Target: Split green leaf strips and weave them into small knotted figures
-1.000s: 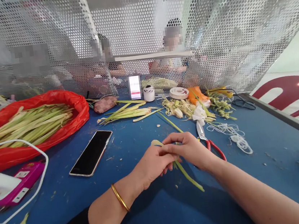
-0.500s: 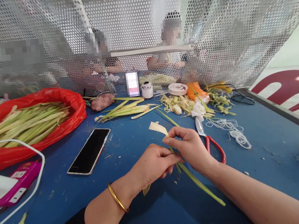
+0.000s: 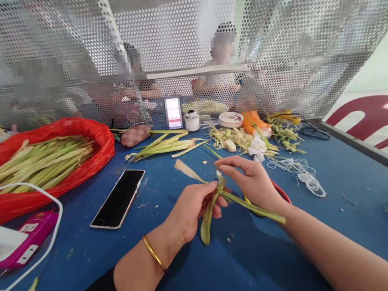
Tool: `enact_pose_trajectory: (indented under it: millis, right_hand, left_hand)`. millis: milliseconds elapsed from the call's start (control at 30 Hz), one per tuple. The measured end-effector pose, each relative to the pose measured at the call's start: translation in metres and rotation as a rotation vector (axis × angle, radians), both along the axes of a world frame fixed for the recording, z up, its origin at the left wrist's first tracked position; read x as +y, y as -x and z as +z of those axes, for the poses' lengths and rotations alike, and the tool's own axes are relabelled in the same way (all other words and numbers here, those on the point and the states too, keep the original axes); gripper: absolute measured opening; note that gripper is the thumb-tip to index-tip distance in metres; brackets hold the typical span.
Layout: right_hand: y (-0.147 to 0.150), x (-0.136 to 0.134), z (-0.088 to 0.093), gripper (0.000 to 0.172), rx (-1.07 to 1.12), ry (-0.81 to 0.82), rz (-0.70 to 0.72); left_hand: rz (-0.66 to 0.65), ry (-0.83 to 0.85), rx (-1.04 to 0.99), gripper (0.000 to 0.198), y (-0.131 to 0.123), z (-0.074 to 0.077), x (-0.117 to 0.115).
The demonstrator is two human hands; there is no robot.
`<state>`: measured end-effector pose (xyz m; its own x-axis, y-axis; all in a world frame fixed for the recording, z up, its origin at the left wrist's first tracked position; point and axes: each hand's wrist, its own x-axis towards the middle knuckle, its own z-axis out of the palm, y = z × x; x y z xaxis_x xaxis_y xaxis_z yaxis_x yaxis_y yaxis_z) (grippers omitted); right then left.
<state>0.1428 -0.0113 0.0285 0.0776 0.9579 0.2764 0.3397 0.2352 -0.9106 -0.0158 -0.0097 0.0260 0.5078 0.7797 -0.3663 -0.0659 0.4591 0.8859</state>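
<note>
My left hand (image 3: 194, 205), with a gold bangle on its wrist, is closed in a pinch on a long green leaf strip (image 3: 208, 217) above the blue table (image 3: 182, 279). My right hand (image 3: 253, 180) pinches the same strip from the right, where its ends cross. One pale end points up and left, another green end runs right across my right wrist. Red-handled scissors (image 3: 284, 192) lie mostly hidden under my right hand.
A black phone (image 3: 118, 198) lies left of my hands. A red bag of leaves (image 3: 36, 160) fills the far left. Cut stalks (image 3: 165, 144), leaf scraps (image 3: 235, 138), white string (image 3: 299, 172) and a tape roll (image 3: 230, 119) lie behind. Other people sit beyond the perforated metal screen (image 3: 307, 32).
The strip has been folded: a loop now hangs below my left hand. My right hand moved up and off the scissors' blade, and the pale end swung to the left.
</note>
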Motion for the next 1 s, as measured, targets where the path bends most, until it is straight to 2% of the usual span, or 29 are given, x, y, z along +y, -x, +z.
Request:
enact_pose_trajectory:
  millis: [67, 167, 300, 467, 633, 667, 800, 900, 1000]
  right_hand:
    - [-0.007, 0.000, 0.007, 0.021, -0.043, -0.006, 0.029]
    - [-0.011, -0.003, 0.016, 0.027, -0.118, 0.098, 0.150]
    - [-0.007, -0.006, 0.014, 0.019, -0.210, 0.171, 0.225]
    - [0.003, -0.007, 0.002, 0.015, -0.255, 0.136, 0.180]
    - [0.002, -0.009, 0.005, 0.008, -0.305, 0.012, 0.187]
    - [0.000, -0.009, 0.006, 0.006, -0.303, 0.009, 0.174]
    - [-0.005, -0.006, 0.009, 0.021, -0.299, 0.068, 0.117]
    - [-0.003, -0.004, 0.005, 0.015, -0.256, 0.128, 0.186]
    - [0.002, -0.004, 0.001, 0.013, -0.228, 0.081, 0.186]
  left_hand:
    - [0.072, 0.023, -0.027, 0.030, 0.001, 0.001, 0.002]
    - [0.191, 0.011, -0.009, 0.024, 0.001, 0.002, 0.003]
    - [0.278, -0.011, 0.013, 0.022, -0.002, 0.003, 0.002]
    - [0.286, -0.012, 0.051, 0.024, -0.001, 0.001, 0.003]
    - [0.291, -0.008, 0.036, 0.026, 0.002, -0.001, 0.005]
    - [0.306, 0.005, 0.015, 0.023, 0.003, -0.001, 0.005]
    - [0.338, 0.063, -0.120, 0.018, 0.004, -0.001, 0.008]
    - [0.325, 0.114, -0.227, 0.016, 0.003, -0.002, 0.010]
    - [0.313, 0.184, -0.305, 0.015, 0.002, -0.002, 0.010]
